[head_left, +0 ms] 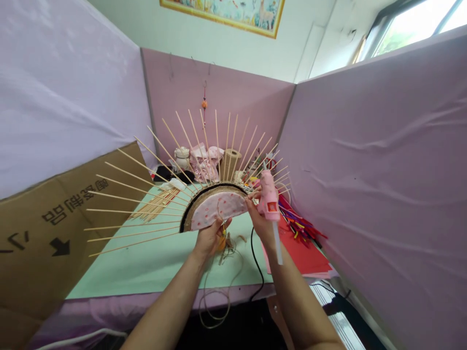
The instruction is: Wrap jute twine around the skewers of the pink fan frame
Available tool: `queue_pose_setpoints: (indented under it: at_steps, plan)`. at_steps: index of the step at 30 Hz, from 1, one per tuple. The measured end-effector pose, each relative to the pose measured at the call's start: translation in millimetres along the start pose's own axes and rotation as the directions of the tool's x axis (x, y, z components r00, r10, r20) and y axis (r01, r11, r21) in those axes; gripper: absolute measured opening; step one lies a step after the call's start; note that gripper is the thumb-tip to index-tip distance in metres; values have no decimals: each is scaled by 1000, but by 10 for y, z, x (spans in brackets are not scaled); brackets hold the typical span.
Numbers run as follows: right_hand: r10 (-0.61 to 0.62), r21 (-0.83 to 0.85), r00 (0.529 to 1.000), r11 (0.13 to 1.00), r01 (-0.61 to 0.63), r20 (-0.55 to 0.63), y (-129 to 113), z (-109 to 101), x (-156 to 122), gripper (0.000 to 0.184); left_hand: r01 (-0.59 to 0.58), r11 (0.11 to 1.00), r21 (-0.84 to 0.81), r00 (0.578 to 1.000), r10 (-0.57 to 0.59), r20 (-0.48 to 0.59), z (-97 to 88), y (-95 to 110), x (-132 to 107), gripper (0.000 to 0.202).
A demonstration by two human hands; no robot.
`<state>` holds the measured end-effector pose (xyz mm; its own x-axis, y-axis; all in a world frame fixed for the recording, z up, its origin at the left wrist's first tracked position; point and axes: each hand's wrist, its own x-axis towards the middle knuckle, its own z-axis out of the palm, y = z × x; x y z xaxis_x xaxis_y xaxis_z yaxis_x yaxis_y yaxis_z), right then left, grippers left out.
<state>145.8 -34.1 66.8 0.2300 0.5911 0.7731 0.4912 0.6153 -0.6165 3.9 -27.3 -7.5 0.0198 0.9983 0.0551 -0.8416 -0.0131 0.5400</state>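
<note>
A half-round craft piece (215, 209) is held up above the table, its flat edge toward me. It has pink spotted fabric in the middle, a rim of brown twine and black trim, and several thin wooden sticks (146, 158) fanning outward. My left hand (209, 239) grips its lower edge, with a strand of twine (239, 272) hanging down from there. My right hand (260, 214) holds a pink hot glue gun (269, 194), nozzle up, a glue stick out of its lower end. The right fingertips touch the piece's right corner.
Loose wooden sticks (157, 203) lie on the pale green table cover (146, 267). At the back are a white jar (182, 158), pink fabric (204, 167) and a twine spool (231, 160). Red sheets (301, 250) and coloured pipe cleaners (302, 223) lie right. Cardboard (69, 233) leans left.
</note>
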Motion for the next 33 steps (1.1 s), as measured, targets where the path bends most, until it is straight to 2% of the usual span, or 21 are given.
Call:
queue_pose_setpoints:
  at_steps: [2,5,9,12,14,16,19,21,23,27,33]
  plan:
    - [34,94,999,995,-36,24,0,-119,-91,13,-9,1000,-23,1000,9,6,-24,4,16,30]
    - [76,126,993,988,-88,91,-7,-323,-279,25,-4,998,-65,1000,4,-4,-39,18,40,32]
    - [145,86,989,985,-148,38,-54,-558,-549,51,0,997,-78,998,-5,-57,-20,45,61,27]
    - [190,23,981,982,-189,-48,-162,-671,-640,33,6,998,-60,997,-10,-72,3,68,62,25]
    - [254,16,966,967,-253,-57,-243,-713,-639,25,21,999,-48,997,-24,-69,8,80,60,26]
    - [348,18,937,937,-348,3,-299,-736,-620,28,45,998,-48,996,-48,-70,1,89,62,26]
    - [491,-47,865,871,-489,102,-319,-759,-618,35,84,994,-66,993,-89,-80,-17,101,71,22]
    - [562,-84,821,827,-556,100,-312,-783,-650,39,101,991,-88,989,-109,-103,-22,113,73,19]
    - [600,-92,797,799,-594,61,-311,-821,-698,45,126,986,-109,982,-140,-130,-18,132,68,17]
    - [638,-166,769,762,-626,31,-362,-911,-782,51,185,973,-139,965,-206,-160,-5,169,48,14]
    - [613,-180,789,782,-596,49,-431,-944,-790,49,185,975,-120,972,-199,-126,-25,165,36,13]
